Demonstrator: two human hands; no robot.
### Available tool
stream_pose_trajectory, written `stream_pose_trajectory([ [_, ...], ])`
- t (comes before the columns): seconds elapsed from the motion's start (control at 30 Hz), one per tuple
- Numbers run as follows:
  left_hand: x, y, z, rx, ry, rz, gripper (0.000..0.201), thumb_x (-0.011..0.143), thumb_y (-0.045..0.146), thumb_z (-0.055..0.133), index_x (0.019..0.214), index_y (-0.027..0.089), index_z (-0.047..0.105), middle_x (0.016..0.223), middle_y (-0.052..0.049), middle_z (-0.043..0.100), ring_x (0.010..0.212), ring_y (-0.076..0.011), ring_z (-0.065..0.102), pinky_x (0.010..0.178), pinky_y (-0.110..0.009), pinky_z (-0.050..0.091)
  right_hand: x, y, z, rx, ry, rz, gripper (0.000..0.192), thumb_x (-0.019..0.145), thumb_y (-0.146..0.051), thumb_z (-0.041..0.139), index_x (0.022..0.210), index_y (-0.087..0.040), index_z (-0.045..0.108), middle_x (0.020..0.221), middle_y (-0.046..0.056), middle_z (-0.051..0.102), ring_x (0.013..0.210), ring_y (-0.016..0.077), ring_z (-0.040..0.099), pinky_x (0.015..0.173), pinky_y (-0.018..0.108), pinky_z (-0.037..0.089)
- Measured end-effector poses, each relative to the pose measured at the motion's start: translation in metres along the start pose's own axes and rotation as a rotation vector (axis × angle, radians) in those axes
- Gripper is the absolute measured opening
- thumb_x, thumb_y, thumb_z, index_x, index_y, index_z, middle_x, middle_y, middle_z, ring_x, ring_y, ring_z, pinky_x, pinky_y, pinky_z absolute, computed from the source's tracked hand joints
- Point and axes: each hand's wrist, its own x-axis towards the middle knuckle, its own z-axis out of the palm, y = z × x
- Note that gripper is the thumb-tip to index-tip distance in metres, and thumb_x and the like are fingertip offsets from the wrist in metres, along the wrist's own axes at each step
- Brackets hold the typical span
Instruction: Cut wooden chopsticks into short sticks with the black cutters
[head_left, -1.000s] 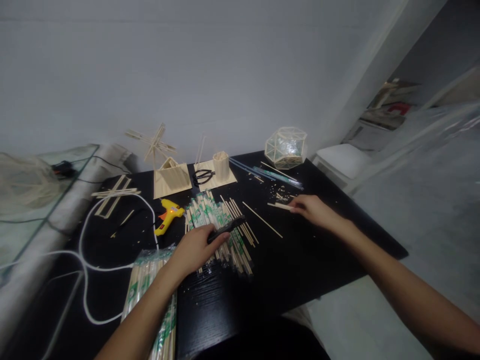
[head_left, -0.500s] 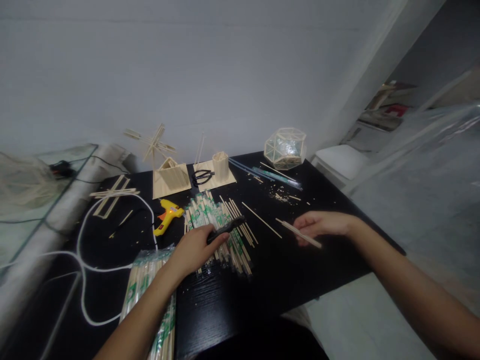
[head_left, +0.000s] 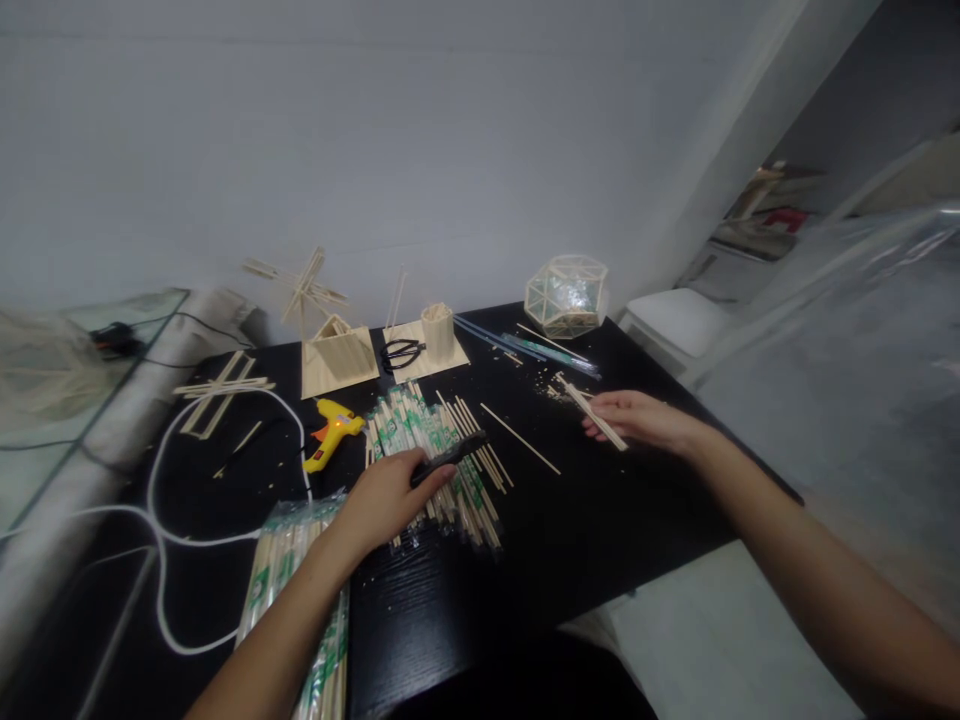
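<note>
My left hand is closed around a black-handled tool whose working end I cannot make out. It hovers over or rests on a pile of green-and-clear wrapped chopsticks; contact is unclear. Off to the right, my right hand pinches a small bundle of wooden sticks, tilted with its far end toward the wall. One loose stick lies on the black table between the hands. Several bare sticks lie at the pile's right side.
A yellow glue gun and white cable lie left. Behind stand a stick windmill model, a round stick cup, black scissors and a faceted stick frame. Packaged chopsticks lie at front left.
My right hand has moved up, away from me, carrying the stick bundle toward the wood scraps. My left hand stays in place with the black-handled tool.
</note>
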Motion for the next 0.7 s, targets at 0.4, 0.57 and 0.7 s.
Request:
stream_pose_trajectory([
  [0.4, 0.000, 0.001, -0.001, 0.019, 0.004, 0.003, 0.055, 0.097, 0.070, 0.035, 0.079, 0.022, 0.055, 0.076, -0.005, 0.066, 0.074, -0.0241, 0.063, 0.068, -0.032, 0.038, -0.052, 0.000, -0.022, -0.705, 0.211, -0.011, 0.035, 0.073, -0.052, 0.072, 0.082, -0.019, 0.071, 0.083, 0.005, 0.074, 0.080, 0.0227, 0.066, 0.080, 0.035, 0.051],
  [0.57, 0.001, 0.001, 0.000, 0.011, 0.006, 0.003, 0.054, 0.097, 0.069, 0.036, 0.079, 0.022, 0.056, 0.077, -0.005, 0.065, 0.074, -0.0235, 0.062, 0.068, -0.032, 0.037, -0.067, 0.014, -0.038, -0.759, 0.415, 0.071, 0.022, 0.081, -0.040, 0.061, 0.082, -0.020, 0.071, 0.085, 0.008, 0.076, 0.082, 0.0255, 0.069, 0.078, 0.036, 0.051],
  [0.7, 0.001, 0.002, -0.001, 0.000, 0.010, 0.013, 0.054, 0.097, 0.069, 0.036, 0.078, 0.022, 0.054, 0.074, -0.004, 0.064, 0.072, -0.0229, 0.061, 0.067, -0.032, 0.036, -0.077, 0.023, -0.049, -0.855, 0.698, 0.279, 0.023, 0.087, -0.033, 0.057, 0.091, -0.016, 0.072, 0.077, 0.012, 0.075, 0.066, 0.0257, 0.069, 0.066, 0.035, 0.049],
])
